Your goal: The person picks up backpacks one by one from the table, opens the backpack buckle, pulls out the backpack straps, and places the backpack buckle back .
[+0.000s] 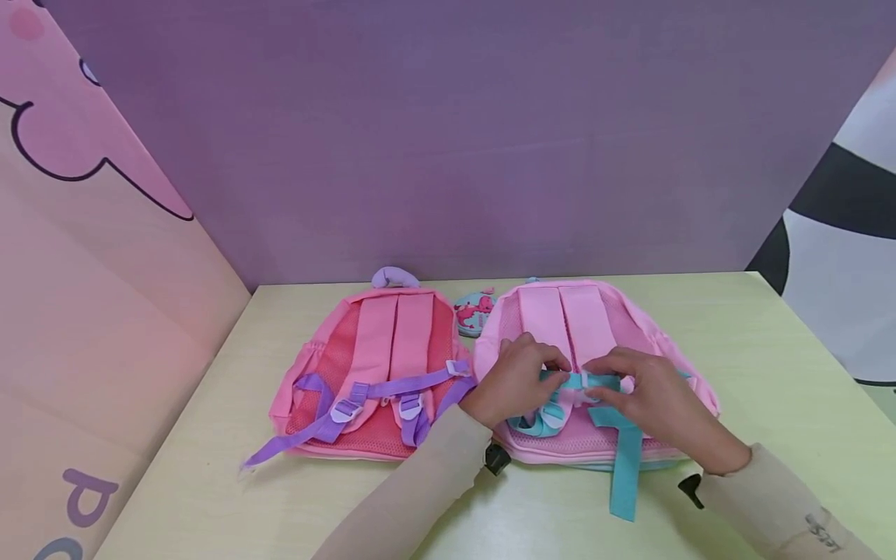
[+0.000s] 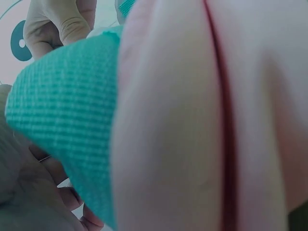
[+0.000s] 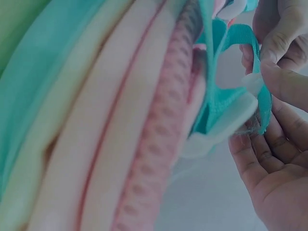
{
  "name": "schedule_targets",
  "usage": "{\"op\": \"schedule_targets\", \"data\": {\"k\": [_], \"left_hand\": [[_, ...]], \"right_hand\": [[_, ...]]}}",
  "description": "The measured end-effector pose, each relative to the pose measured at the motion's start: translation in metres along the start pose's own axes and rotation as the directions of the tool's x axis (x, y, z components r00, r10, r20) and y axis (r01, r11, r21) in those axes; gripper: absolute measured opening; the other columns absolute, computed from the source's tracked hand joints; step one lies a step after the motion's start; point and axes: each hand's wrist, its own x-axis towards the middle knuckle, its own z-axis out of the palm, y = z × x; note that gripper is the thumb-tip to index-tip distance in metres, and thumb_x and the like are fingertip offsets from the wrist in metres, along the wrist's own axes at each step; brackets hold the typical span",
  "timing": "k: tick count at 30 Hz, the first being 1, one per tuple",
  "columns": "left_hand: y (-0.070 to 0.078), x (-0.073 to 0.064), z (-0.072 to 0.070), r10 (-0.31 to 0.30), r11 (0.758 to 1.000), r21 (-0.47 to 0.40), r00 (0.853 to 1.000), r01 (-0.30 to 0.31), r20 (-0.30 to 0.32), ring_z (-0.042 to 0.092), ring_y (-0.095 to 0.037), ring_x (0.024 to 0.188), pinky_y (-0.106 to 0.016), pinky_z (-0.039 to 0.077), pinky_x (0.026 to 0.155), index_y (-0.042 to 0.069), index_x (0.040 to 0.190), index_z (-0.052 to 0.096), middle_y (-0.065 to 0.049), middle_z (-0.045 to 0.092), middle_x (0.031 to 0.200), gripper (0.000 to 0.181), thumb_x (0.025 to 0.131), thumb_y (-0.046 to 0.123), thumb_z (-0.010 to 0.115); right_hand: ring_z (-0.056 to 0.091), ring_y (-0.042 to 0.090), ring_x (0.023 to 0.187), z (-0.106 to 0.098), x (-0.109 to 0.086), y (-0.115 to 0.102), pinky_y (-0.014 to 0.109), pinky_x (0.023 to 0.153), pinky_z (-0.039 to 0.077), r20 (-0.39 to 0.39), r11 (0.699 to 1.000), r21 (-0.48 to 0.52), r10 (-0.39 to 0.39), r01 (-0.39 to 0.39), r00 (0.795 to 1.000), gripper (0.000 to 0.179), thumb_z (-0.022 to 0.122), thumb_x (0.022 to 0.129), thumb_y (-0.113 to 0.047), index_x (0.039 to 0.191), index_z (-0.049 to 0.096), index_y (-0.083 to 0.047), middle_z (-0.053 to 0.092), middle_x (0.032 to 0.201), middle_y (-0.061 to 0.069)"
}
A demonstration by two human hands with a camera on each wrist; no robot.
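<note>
A light pink backpack (image 1: 647, 334) lies with its back panel and shoulder straps facing up. Across its lower part, both hands hold a teal webbing strap (image 1: 574, 381) by a small white buckle (image 1: 585, 379). My left hand (image 1: 516, 381) pinches the strap on the left side of the buckle. From the right, my right hand (image 1: 651, 400) pinches it with thumb and index finger. In the right wrist view, the teal webbing (image 3: 263, 103) passes between the fingers, next to a white plastic adjuster (image 3: 233, 115). A loose teal strap end (image 1: 626, 474) hangs over the front edge of the bag.
A coral-pink backpack (image 1: 329, 334) with purple straps (image 1: 413, 385) lies close by on the left. Between the bags, at the back, sits a small round teal-and-pink pouch (image 1: 476, 313). The pale table (image 1: 231, 373) is bordered by a purple panel (image 1: 490, 155) and printed side walls.
</note>
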Motion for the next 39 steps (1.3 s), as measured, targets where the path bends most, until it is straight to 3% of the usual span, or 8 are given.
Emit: {"op": "schedule_targets", "data": {"k": [11,22,39], "left_hand": [[0.0002,-0.0005,-0.0012,-0.028,1.0,-0.012,1.0,0.028,0.0,0.041,0.001,0.081,-0.026,0.031,0.076,0.02,0.096,0.072,0.019,0.056,0.081,0.011,0.086,0.023,0.07],[0.0,-0.0008,-0.0014,-0.02,1.0,-0.001,1.0,0.02,-0.024,0.041,0.001,0.081,-0.026,0.031,0.076,0.019,0.094,0.072,0.019,0.056,0.079,0.009,0.087,0.023,0.07],[-0.0023,-0.0009,-0.0019,-0.058,0.998,0.006,0.997,0.058,-0.041,0.042,0.001,0.082,-0.027,0.031,0.079,0.02,0.09,0.071,0.019,0.054,0.076,0.007,0.085,0.025,0.071]], "right_hand": [[0.054,0.005,0.071,0.0008,0.0019,-0.002,0.022,0.056,0.043,0.018,1.0,0.01,0.006,-0.006,1.0,0.037,0.084,0.068,-0.008,0.102,0.072,-0.012,0.061,0.084,-0.014],[0.055,0.004,0.071,-0.0019,0.0027,-0.0029,0.022,0.056,0.045,0.005,1.0,0.002,-0.009,0.009,1.0,0.036,0.084,0.068,-0.007,0.101,0.073,-0.012,0.061,0.083,-0.014],[0.059,0.015,0.076,-0.006,-0.0004,-0.0004,0.031,0.06,0.049,0.016,0.999,-0.028,0.031,-0.031,0.999,0.037,0.085,0.068,-0.01,0.102,0.072,-0.012,0.061,0.084,-0.013]]}}
